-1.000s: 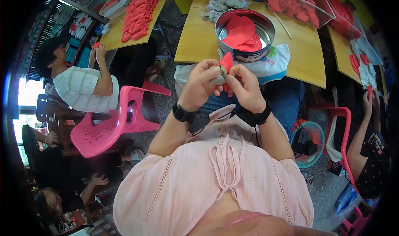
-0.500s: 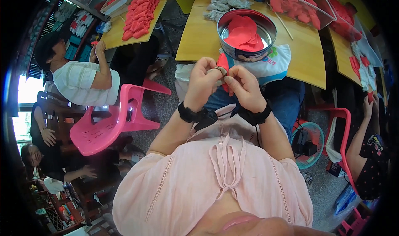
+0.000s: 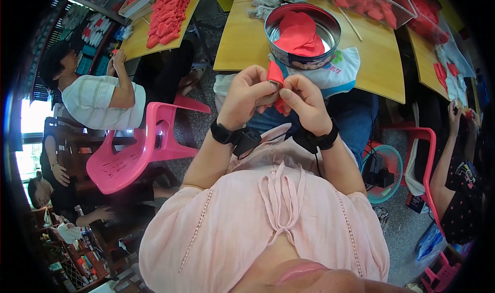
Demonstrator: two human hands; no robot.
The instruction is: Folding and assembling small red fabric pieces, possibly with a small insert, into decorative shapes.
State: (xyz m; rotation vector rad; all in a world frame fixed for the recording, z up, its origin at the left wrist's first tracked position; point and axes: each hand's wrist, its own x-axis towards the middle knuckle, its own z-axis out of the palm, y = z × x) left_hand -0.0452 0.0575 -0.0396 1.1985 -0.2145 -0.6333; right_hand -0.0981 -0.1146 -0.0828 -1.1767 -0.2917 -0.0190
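Both my hands are raised over my lap, just in front of the table edge. Between them is a small red cloth piece with a greyish, folded-looking lower edge; part of it hangs below the fingers. My left hand pinches its left side with thumb and fingers. From the other side, my right hand grips it with thumb and forefinger. Just beyond my fingers stands a round metal tin holding several flat red cloth pieces. A white cloth with a blue edge lies under the tin.
A thin wooden stick lies on the yellow wooden table. Behind it is a clear box of red pieces; greyish-white bundles lie at the back left. A pink chair and seated person are left, a teal basket right.
My fingers have shifted on the red piece, and more of it now stands up above them. The view has moved slightly, so the tin and table appear higher.
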